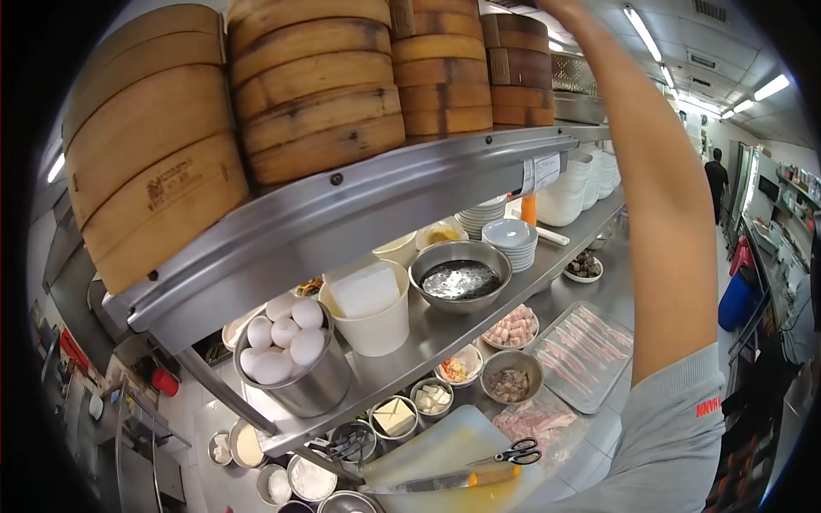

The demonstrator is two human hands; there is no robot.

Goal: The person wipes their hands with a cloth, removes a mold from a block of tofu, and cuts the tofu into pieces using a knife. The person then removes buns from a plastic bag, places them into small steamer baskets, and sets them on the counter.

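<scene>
My right arm, in a grey short sleeve (676, 436), reaches up along the right side of the view. Only the base of my right hand (560, 7) shows at the top edge, above the smallest stack of bamboo steamers (522, 73); its fingers are cut off, so what it holds or touches is hidden. Larger stacks of bamboo steamers (316, 81) stand to the left on the steel upper shelf (359, 197). My left hand is out of view.
Below are a pot of eggs (282, 342), a steel bowl of dark liquid (460, 275) and stacked plates (510, 235). The counter holds scissors (517, 451), a knife (436, 483), a cutting board (462, 436) and a tray of bacon strips (590, 355). A person (717, 184) stands far off.
</scene>
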